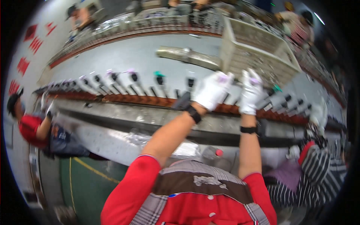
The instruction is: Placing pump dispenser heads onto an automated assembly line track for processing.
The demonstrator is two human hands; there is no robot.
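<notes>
My left hand (214, 92), in a white glove, is raised over the near edge of the work line, its fingers closed together. My right hand (251, 92), gloved in white too, is just right of it with bent fingers drawn in. A small purple patch shows at the fingers of each hand; blur hides whether anything is gripped. Both hands are in front of a pale plastic crate (240, 56). Below them runs a row of upright metal pieces with black tops, such as the black-topped piece (160, 79) with a green bit on it.
A wrapped, tube-like bundle (187, 56) lies left of the crate. A bottle with a red cap (212, 153) and clear plastic film (183, 149) are close to my body. One co-worker in red (33, 127) stands at the left; another in stripes (318, 172) is at the right.
</notes>
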